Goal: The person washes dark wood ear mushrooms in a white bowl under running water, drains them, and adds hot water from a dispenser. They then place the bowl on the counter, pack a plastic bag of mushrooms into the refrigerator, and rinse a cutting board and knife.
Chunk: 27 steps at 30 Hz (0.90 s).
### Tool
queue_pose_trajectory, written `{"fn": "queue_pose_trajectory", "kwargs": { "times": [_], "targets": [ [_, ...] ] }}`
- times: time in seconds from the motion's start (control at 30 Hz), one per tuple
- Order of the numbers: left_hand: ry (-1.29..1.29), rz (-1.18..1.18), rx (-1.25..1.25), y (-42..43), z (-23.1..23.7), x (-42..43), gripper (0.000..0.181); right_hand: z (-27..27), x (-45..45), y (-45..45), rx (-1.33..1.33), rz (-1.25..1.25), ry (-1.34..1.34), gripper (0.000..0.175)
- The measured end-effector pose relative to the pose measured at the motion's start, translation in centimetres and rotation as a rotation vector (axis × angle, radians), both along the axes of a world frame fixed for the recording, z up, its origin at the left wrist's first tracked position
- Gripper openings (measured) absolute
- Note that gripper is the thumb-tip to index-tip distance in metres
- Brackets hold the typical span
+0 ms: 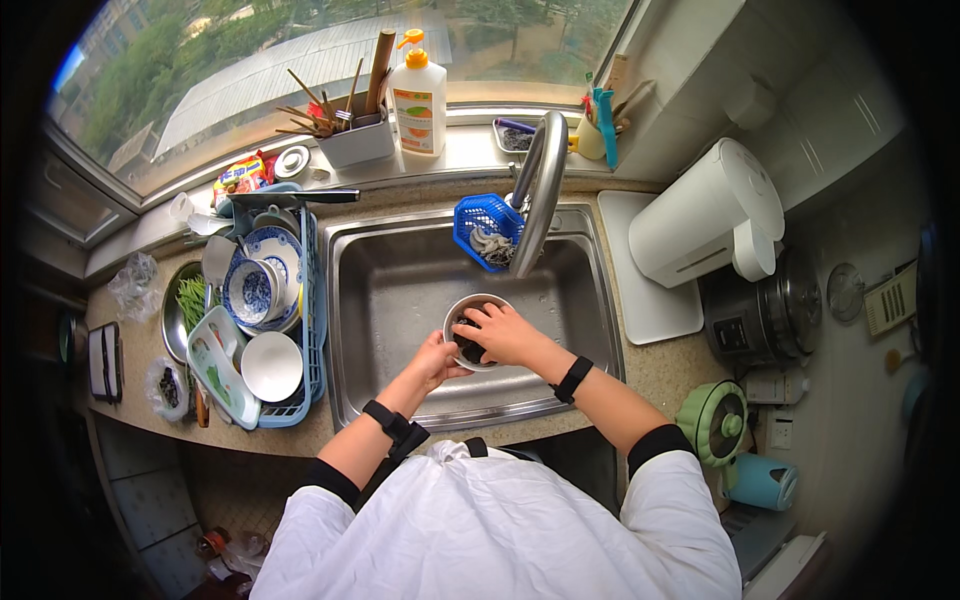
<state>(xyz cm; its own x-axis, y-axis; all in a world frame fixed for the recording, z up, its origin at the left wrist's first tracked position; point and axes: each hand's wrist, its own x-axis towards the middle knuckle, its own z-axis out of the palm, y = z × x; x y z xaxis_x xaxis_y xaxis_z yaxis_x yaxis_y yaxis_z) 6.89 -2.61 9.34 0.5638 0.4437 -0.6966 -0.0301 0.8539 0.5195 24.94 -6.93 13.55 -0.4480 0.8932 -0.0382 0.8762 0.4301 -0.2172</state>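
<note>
My left hand [437, 360] grips the left side of a round white bowl [450, 319] over the steel sink [382, 296]. Dark, wet-looking pieces of food [471, 351] lie in the bowl; what kind they are I cannot tell. My right hand [502, 330] reaches into the bowl from the right, its fingers spread over the dark pieces and covering much of them. Beyond the bowl, the curved steel faucet [551, 172] arches over the sink. A blue plastic strainer basket [480, 217] hangs beside it with greyish scraps inside.
A blue dish rack [313, 352] with bowls and plates stands left of the sink, a knife [315, 196] across its top. Behind stand a pump bottle [418, 105] and a chopstick holder [356, 142]. To the right are a white tray [652, 319] and a white pitcher [697, 217].
</note>
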Motion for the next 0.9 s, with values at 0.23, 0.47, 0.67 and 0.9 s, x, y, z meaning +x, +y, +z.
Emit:
{"fn": "queue_pose_trajectory", "kwargs": {
  "times": [0.23,0.47,0.67,0.9],
  "targets": [
    [-0.031,0.005,0.006,0.1,0.5,0.4,0.05,-1.5,-0.5,-0.3,-0.085,-0.051,0.032,0.033],
    [0.004,-0.014,0.007,0.3,0.5,0.6,0.055,-3.0,-1.0,0.0,-0.205,-0.235,0.223,0.019],
    [0.049,-0.016,0.026,0.4,0.6,0.5,0.05,-3.5,-1.5,0.6,-0.231,-0.28,0.221,0.019],
    [0.022,-0.002,0.024,0.6,0.4,0.0,0.048,-0.7,-1.0,0.1,-0.015,-0.101,0.234,0.026]
  ]
}}
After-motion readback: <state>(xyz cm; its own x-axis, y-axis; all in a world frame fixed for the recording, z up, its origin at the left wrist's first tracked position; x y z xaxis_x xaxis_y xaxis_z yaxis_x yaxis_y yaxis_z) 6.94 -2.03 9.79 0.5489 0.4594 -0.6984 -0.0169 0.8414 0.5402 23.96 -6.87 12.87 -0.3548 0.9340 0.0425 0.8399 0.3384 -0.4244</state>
